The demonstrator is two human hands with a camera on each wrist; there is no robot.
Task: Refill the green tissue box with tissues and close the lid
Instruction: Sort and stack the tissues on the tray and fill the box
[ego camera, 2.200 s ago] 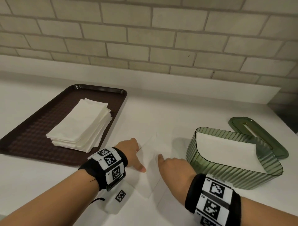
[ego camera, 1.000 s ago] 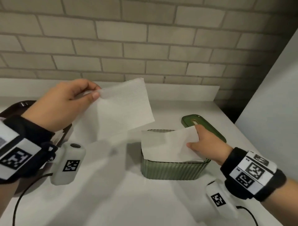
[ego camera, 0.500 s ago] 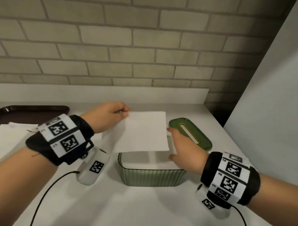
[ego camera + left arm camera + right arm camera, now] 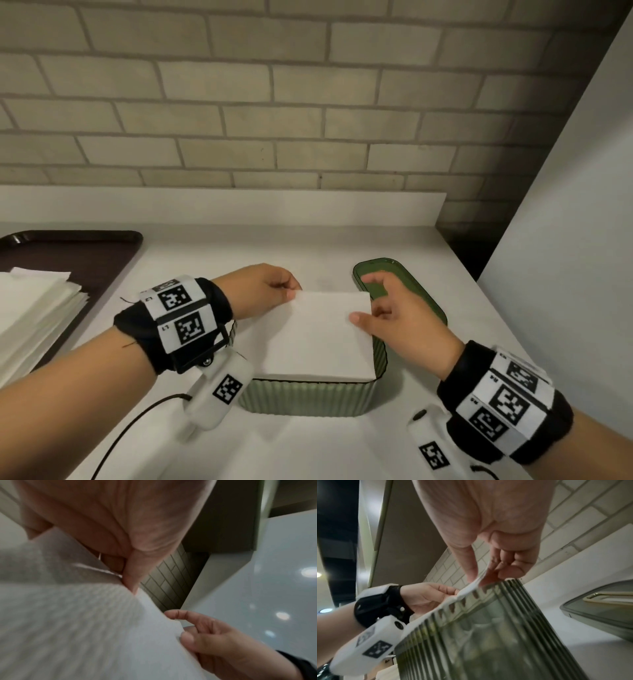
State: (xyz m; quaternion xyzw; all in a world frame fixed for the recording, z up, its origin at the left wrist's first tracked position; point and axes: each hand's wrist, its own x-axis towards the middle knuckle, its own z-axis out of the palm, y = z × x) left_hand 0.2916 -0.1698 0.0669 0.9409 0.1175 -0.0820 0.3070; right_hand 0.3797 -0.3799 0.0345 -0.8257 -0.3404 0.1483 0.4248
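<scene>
Tissue in hand: one white folded tissue (image 4: 322,334) lies flat across the open top of the green tissue box (image 4: 308,397), covering nearly the whole opening; I hold it by its two far corners.
My left hand (image 4: 263,291): thumb and forefinger pinch the far left corner of the sheet; the other fingers are curled in.
My right hand (image 4: 400,318): thumb on top and fingers beneath nip the far right corner; the remaining fingers are loosely spread.
How it should handle: I judge the tissue very light, soft and limp; it will sag or fold if held at one point, and could tear if tugged; corners or opposite edges seem the best places to take it.
The box: ribbed, translucent green, stiff-looking; it stands on the white counter (image 4: 342,445), in front of me.
The lid (image 4: 424,294): green, lying flat on the counter just behind and right of the box, not yet on.
Spare tissues (image 4: 30,315): a white stack on the dark brown tray (image 4: 102,253), far left.
Head view only: the whole layout; tray, stack, both hands.
Right wrist view only: the lid's slot; tissue edge at the rim; pale shapes inside the box, unclear.
Left wrist view only: the tissue's embossed weave, blurred, close up.
</scene>
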